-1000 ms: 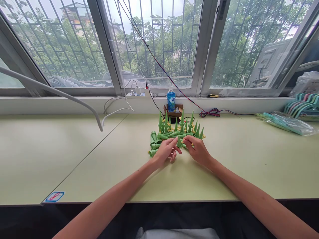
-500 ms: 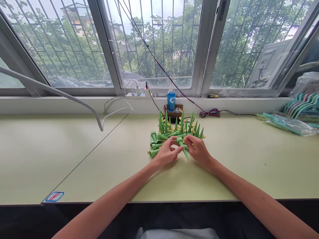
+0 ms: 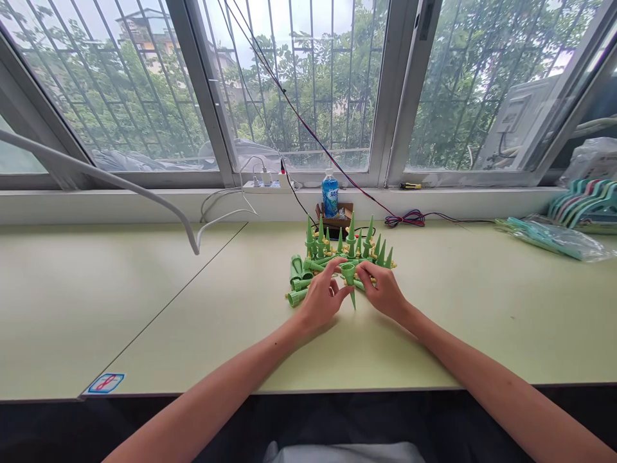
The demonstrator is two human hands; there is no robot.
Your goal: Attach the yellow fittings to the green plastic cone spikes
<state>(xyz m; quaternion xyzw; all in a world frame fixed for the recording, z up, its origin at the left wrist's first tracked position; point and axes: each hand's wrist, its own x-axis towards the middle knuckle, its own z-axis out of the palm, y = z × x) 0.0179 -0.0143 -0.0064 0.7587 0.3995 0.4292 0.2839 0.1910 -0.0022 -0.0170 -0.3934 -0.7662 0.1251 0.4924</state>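
Between my thumb and fingers, my left hand (image 3: 322, 297) grips a green watering spike (image 3: 348, 275), a hollow plastic cone with its open end up and its point down over the table. My right hand (image 3: 384, 289) is closed in a pinch at the right side of this spike, near its rim; what sits between those fingertips is hidden. Just beyond my hands, several more green spikes (image 3: 351, 233) stand point up with small yellow valves at their bases. Others, such as a lying spike (image 3: 296, 297), rest on their sides to the left.
A blue-labelled bottle (image 3: 330, 194) stands in a small cardboard box (image 3: 345, 212) behind the spikes. A bundled cable (image 3: 405, 218) lies at the back. White cable (image 3: 144, 184) arches over the table's left side. Hangers (image 3: 585, 204) and plastic-wrapped items (image 3: 554, 239) are at the right.
The held spike has tipped more upright; its point has swung left and its open end now faces up towards me. Both hands stay in nearly the same place.
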